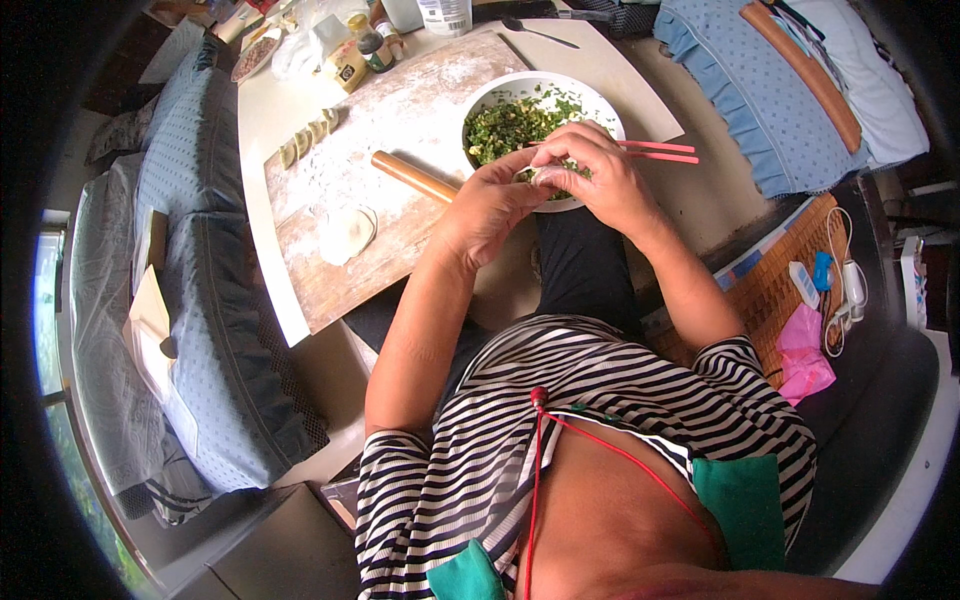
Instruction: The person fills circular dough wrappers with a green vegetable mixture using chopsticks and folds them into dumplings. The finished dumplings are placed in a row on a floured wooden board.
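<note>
My left hand (pixel 499 202) and my right hand (pixel 592 169) meet over the near side of a white bowl (pixel 480 94). Between their fingertips they pinch a small piece of pale dough (pixel 531 174), mostly covered by the fingers. Chopped green filling (pixel 517 120) with pale bits fills much of the bowl. Pink chopsticks (pixel 660 152) lie across the bowl and stick out past its right rim, partly behind my right hand. A wooden rolling pin (pixel 412 176) rests on the floured board, its near end hidden by my left hand. Left of it lie round dough wrappers (pixel 349 234), overlapping.
Several folded dumplings (pixel 304 139) stand in a row on the floured wooden board (pixel 300 217). Beyond are a dark sauce bottle (pixel 370 45), a yellow packet (pixel 345 66), a plate of brownish food (pixel 257 56) and a black spoon (pixel 536 34). Blue-covered seats flank the table.
</note>
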A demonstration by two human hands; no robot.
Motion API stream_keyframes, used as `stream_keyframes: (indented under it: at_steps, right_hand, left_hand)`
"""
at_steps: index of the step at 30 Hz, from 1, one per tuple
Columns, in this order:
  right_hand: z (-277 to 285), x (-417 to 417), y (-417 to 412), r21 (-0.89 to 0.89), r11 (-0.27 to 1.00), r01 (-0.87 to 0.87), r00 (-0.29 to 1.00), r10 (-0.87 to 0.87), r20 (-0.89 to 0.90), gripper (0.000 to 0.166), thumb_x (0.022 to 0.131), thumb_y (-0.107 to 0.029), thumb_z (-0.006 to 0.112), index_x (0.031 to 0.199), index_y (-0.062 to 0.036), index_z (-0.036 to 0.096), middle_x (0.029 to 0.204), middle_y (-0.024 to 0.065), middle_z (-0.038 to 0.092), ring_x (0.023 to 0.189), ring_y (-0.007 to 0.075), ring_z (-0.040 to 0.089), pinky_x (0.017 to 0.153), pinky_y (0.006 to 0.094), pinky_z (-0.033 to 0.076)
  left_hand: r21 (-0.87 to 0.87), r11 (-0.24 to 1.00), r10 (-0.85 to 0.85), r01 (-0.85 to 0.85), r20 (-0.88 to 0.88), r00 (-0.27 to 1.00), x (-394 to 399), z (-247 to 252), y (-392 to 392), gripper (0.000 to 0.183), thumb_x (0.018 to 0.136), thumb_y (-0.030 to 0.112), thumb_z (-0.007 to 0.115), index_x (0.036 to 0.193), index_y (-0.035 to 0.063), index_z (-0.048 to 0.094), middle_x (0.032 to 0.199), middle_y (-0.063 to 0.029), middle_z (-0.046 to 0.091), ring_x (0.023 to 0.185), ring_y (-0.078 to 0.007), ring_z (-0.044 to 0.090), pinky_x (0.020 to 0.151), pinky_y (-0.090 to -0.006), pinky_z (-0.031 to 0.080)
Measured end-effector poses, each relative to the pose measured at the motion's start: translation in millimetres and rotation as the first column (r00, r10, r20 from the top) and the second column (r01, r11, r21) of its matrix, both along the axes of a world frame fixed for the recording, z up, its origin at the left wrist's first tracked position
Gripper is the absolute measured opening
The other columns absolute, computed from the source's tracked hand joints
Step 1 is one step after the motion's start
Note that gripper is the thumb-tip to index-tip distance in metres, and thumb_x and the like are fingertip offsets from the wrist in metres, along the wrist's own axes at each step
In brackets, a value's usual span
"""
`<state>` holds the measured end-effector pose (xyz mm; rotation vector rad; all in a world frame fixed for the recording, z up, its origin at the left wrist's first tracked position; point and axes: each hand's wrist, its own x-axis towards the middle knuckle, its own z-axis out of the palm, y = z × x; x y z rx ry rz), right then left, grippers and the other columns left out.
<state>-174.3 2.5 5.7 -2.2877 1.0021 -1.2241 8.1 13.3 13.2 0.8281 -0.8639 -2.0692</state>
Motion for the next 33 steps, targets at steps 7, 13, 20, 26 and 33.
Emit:
stream_keyframes:
  at_steps: [7,13,20,26,33]
  right_hand:
    - [3,-1,-1,0.109,0.994,-0.007,1.000,0.006,0.005,0.016,0.077,-0.013,0.072,0.083,-0.0036,0.060,0.083,0.0066,0.061,0.083,0.0251,0.058,0.076,0.0367,0.047]
    - [-2,4,-11,0.033,0.994,0.109,0.994,-0.109,0.005,0.014,0.078,-0.010,0.070,0.083,-0.0027,0.059,0.081,0.0089,0.062,0.082,0.0278,0.059,0.074,0.0383,0.047]
    - [3,16,-18,-0.118,0.975,0.191,0.972,-0.171,0.163,0.020,0.083,-0.015,0.067,0.101,-0.0061,0.062,0.087,0.0093,0.062,0.084,0.0291,0.060,0.076,0.0386,0.048]
    - [-11,13,-3,0.349,0.929,0.122,0.934,-0.226,0.277,0.033,0.085,-0.020,0.070,0.113,-0.0048,0.063,0.100,0.0072,0.064,0.079,0.0155,0.062,0.069,0.0293,0.050]
    - [-2,19,3,0.176,0.959,0.220,0.918,-0.265,0.295,0.027,0.081,-0.015,0.073,0.104,-0.0030,0.064,0.096,0.0080,0.063,0.078,0.0187,0.063,0.068,0.0298,0.051]
  left_hand:
    - [-0.097,0.994,-0.049,0.059,0.107,0.993,-1,-3,-6,0.042,0.086,-0.001,0.060,0.128,-0.0005,0.053,0.114,-0.0089,0.063,0.103,-0.0160,0.062,0.095,-0.0275,0.048]
    - [-0.282,0.959,0.093,-0.021,0.247,0.965,-7,-14,-16,0.042,0.086,0.001,0.062,0.127,-0.0020,0.054,0.110,-0.0090,0.065,0.100,-0.0160,0.062,0.092,-0.0284,0.048]
    - [-0.218,0.948,0.264,-0.234,0.123,0.957,-9,-12,-16,0.036,0.088,0.001,0.063,0.123,-0.0038,0.056,0.105,-0.0101,0.066,0.094,-0.0149,0.064,0.086,-0.0262,0.050]
    - [-0.178,0.937,0.300,-0.302,-0.035,0.953,-8,-5,-13,0.036,0.089,-0.002,0.061,0.124,-0.0033,0.053,0.112,-0.0115,0.063,0.099,-0.0162,0.062,0.087,-0.0267,0.051]
    - [-0.163,0.931,0.322,-0.327,-0.053,0.945,-13,-1,-8,0.035,0.090,-0.003,0.059,0.124,-0.0035,0.053,0.113,-0.0124,0.062,0.099,-0.0172,0.062,0.086,-0.0269,0.052]
